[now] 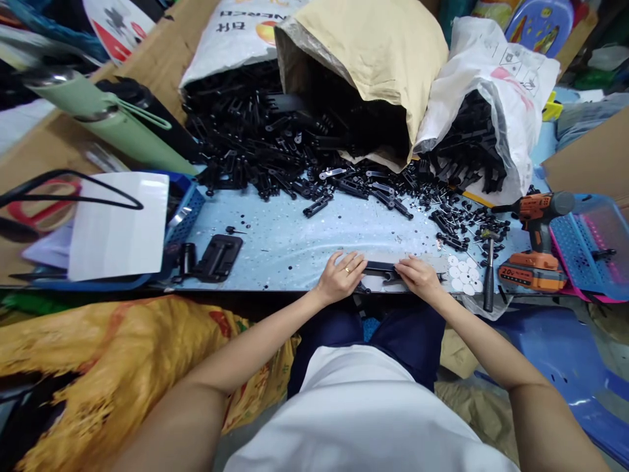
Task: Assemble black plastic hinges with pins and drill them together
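Both my hands rest at the near edge of a light blue table. Between them lies a long black plastic part. My left hand, with a ring on one finger, has its fingers curled onto the left end of the part. My right hand pinches the right end. A cluster of small white discs lies just right of my right hand, beside a hammer.
A big heap of black plastic parts spills from a white sack, a brown sack and a second white sack at the back. An orange cordless drill stands right. A blue basket and a black plate sit left.
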Motion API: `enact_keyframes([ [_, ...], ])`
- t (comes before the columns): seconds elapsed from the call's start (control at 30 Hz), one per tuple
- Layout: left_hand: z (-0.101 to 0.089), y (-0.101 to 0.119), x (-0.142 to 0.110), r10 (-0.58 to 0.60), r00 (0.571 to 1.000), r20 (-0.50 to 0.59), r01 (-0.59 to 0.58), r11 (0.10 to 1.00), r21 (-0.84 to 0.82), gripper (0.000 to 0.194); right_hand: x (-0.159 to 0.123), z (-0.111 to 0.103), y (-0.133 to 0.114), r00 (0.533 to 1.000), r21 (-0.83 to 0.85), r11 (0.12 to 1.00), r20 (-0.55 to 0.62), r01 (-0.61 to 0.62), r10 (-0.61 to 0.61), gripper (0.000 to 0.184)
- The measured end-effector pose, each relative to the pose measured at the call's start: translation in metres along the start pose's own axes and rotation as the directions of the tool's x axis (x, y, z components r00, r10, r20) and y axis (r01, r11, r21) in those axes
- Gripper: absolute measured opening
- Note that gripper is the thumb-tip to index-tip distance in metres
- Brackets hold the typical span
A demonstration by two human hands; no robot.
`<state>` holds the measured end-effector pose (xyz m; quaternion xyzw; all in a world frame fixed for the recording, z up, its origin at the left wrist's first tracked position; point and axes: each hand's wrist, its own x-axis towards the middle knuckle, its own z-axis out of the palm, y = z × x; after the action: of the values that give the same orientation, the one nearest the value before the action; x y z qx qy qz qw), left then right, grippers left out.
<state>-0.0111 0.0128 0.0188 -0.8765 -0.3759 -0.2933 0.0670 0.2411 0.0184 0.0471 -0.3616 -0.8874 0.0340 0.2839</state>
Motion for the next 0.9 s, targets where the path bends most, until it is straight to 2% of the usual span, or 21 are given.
enact_keyframes([
  [0.17, 0.005, 0.002, 0.021, 0.196, 0.968, 0.157, -0.181, 0.978, -0.105, 0.035, -0.012, 0.001, 0.017, 0.988, -0.016, 0.999, 0.147, 0.045, -0.043, 0.035],
  [0.27, 0.008, 0.000, 0.028, 0.257, 0.938, 0.231, -0.226, 0.962, -0.152, 0.038, -0.009, -0.002, 0.031, 0.960, 0.023, 0.988, 0.234, 0.151, -0.152, 0.042],
  [0.4, 0.007, 0.001, 0.034, 0.250, 0.922, 0.295, -0.204, 0.962, -0.180, 0.039, 0.004, -0.011, 0.045, 0.906, 0.049, 0.967, 0.340, 0.252, -0.253, 0.042],
  [0.47, 0.007, 0.003, 0.038, 0.210, 0.922, 0.326, -0.168, 0.974, -0.153, 0.040, 0.007, -0.015, 0.047, 0.913, -0.050, 0.974, 0.363, 0.219, -0.186, 0.047],
  [0.53, 0.006, 0.006, 0.043, 0.141, 0.926, 0.350, -0.111, 0.988, -0.104, 0.041, 0.007, -0.019, 0.045, 0.935, -0.174, 0.974, 0.345, 0.147, -0.079, 0.053],
  [0.6, 0.006, 0.008, 0.049, 0.059, 0.931, 0.360, -0.034, 0.997, -0.075, 0.040, 0.006, -0.024, 0.040, 0.949, -0.222, 0.969, 0.312, 0.106, -0.033, 0.057],
  [0.73, -0.006, 0.008, 0.055, -0.009, 0.952, 0.305, 0.059, 0.986, -0.155, 0.052, 0.013, -0.040, 0.020, 0.951, -0.119, 0.977, 0.276, 0.178, -0.139, 0.061],
  [0.9, -0.047, 0.024, 0.048, -0.048, 0.997, 0.062, 0.067, 0.938, -0.340, 0.054, 0.039, -0.078, -0.016, 0.925, 0.116, 0.976, 0.316, 0.184, -0.212, 0.058],
])
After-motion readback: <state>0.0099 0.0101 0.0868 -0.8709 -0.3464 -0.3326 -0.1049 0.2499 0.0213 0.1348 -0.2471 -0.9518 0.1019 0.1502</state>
